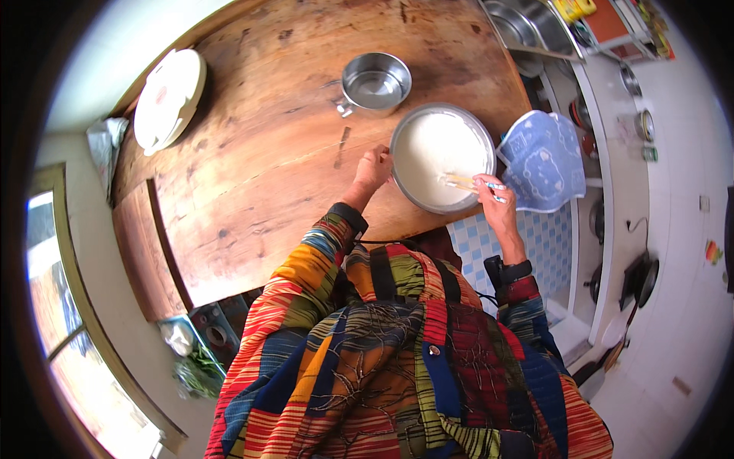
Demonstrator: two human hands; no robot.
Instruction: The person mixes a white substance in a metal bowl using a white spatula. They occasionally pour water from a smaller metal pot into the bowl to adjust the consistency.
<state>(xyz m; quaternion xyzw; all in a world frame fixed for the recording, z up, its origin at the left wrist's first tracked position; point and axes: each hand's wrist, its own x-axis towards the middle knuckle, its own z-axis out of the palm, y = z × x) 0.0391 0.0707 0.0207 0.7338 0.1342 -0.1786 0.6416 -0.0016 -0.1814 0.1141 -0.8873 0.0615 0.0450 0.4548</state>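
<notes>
A round metal bowl (pixel 489 135) stands near the right edge of the wooden table. White, flour-like contents (pixel 433 143) fill much of it; whether they are dry or wet is hard to tell. My left hand (pixel 374 167) grips the bowl's left rim with closed fingers. In my right hand (pixel 496 201) is a pair of chopsticks (pixel 459 181), held over the bowl's lower right rim. Their tips reach into the white contents, where a small clump shows. Just beyond the bowl sits a stainless-steel pot with a handle (pixel 377 81), shiny inside.
A cream-coloured lidded appliance (pixel 170 100) lies at the table's far left. Blue patterned cloth (pixel 543 160) hangs by the table's right edge. A metal sink (pixel 530 26) is at the upper right, above open shelves. Leafy greens (pixel 198 373) sit low at the left.
</notes>
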